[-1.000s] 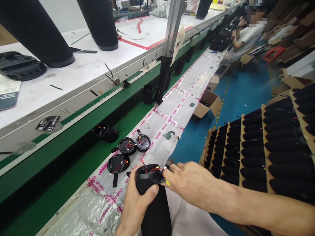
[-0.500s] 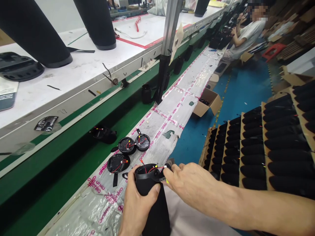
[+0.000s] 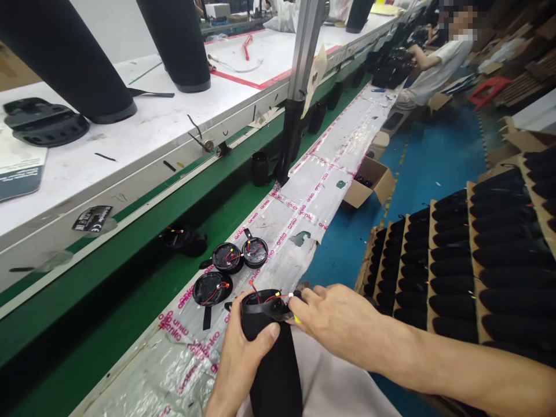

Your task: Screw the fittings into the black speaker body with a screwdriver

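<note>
My left hand (image 3: 251,353) is closed round the upper part of a black cloth-covered speaker body (image 3: 278,376), its thumb across the near side. The body's open end faces up, and red wires with small connectors (image 3: 278,294) stick out of it. My right hand (image 3: 324,315) is closed at the right side of the rim, on something I cannot make out; a yellow bit and a dark part show by the fingers. Beyond the left hand lie three round black caps (image 3: 212,288) with red wires and short straps.
The bench strip (image 3: 299,220) is covered with taped plastic film. A green conveyor trough (image 3: 143,260) runs on the left, below a white shelf (image 3: 174,119) with black cylinders. Racks of black bodies (image 3: 452,260) and an open carton (image 3: 369,182) are at right. A co-worker (image 3: 438,63) sits farther along.
The view has shifted slightly, so the surroundings sit a little to the right. Both hands keep nearly the same hold at the speaker body. The co-worker's raised hand has come down.
</note>
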`<state>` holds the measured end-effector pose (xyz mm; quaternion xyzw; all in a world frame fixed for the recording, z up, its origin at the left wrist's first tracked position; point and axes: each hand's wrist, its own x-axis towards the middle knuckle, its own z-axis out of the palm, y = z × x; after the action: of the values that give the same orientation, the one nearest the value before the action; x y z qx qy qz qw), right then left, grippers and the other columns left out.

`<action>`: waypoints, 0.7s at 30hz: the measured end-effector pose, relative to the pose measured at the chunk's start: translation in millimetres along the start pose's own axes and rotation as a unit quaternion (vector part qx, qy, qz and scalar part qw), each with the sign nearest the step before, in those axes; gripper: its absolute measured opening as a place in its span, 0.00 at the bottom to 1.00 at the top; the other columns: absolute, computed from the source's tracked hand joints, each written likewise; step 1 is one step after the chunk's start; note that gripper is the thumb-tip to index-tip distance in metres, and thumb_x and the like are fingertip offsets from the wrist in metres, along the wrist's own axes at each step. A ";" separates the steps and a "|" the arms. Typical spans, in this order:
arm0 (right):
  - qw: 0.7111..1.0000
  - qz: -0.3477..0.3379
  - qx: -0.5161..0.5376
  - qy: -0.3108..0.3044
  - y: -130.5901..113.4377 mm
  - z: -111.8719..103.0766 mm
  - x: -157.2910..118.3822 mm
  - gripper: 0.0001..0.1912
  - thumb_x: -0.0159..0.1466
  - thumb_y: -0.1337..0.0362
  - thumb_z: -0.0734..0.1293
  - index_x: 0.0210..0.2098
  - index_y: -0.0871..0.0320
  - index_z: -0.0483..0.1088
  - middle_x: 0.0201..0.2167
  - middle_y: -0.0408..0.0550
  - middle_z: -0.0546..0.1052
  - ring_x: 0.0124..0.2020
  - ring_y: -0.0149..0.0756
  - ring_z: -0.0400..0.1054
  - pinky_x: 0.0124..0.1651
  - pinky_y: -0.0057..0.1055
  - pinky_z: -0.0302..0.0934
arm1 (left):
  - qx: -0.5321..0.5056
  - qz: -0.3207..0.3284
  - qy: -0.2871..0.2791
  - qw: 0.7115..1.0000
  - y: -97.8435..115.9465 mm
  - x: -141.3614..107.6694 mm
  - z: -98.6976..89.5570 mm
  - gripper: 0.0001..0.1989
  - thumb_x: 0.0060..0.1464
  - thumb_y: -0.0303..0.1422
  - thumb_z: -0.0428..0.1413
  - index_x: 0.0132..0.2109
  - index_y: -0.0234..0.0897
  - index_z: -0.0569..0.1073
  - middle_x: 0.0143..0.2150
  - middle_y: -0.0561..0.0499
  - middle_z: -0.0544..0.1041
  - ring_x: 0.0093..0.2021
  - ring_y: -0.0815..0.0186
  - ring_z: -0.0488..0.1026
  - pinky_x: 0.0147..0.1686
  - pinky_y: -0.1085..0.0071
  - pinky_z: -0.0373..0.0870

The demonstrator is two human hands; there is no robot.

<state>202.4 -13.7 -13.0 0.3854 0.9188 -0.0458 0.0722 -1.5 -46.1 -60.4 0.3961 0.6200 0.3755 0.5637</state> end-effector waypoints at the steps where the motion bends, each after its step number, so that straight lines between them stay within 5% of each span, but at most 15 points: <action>1: 1.000 0.001 -0.005 -0.001 0.9 0.5 -0.8 0.06 0.71 0.64 0.66 0.43 0.56 0.63 0.32 0.45 0.76 0.27 0.40 0.71 0.23 0.38 0.47 | 0.004 0.002 -0.006 1.000 0.1 0.6 -0.6 0.35 0.47 0.50 0.66 0.59 0.41 0.69 0.58 0.43 0.77 0.62 0.45 0.69 0.64 0.50 0.59; 8: 0.999 -0.017 -0.040 0.005 6.6 3.0 -2.1 0.06 0.71 0.63 0.65 0.42 0.56 0.62 0.30 0.45 0.74 0.25 0.38 0.68 0.22 0.37 0.46 | 0.048 -0.007 -0.030 0.998 7.4 2.2 -1.2 0.35 0.49 0.47 0.65 0.62 0.41 0.66 0.60 0.42 0.75 0.63 0.45 0.68 0.64 0.47 0.56; 15: 0.996 -0.062 -0.069 0.002 1.3 1.4 -1.9 0.08 0.66 0.72 0.66 0.42 0.57 0.62 0.31 0.44 0.71 0.25 0.39 0.67 0.20 0.39 0.44 | 0.084 0.002 0.001 0.997 15.1 0.4 1.9 0.33 0.46 0.43 0.65 0.59 0.40 0.68 0.55 0.42 0.77 0.59 0.44 0.71 0.62 0.46 0.60; 21: 0.999 -0.026 0.004 0.030 1.9 17.9 8.5 0.08 0.74 0.59 0.64 0.43 0.57 0.63 0.30 0.45 0.74 0.26 0.39 0.70 0.23 0.37 0.50 | 0.067 0.015 0.001 0.998 8.4 5.6 -5.8 0.32 0.48 0.45 0.66 0.59 0.42 0.69 0.57 0.45 0.77 0.62 0.46 0.70 0.63 0.51 0.62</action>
<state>199.7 -8.9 -32.1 0.3632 0.9299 -0.0397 0.0422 -7.0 -37.7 -54.5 0.4416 0.6384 0.3420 0.5295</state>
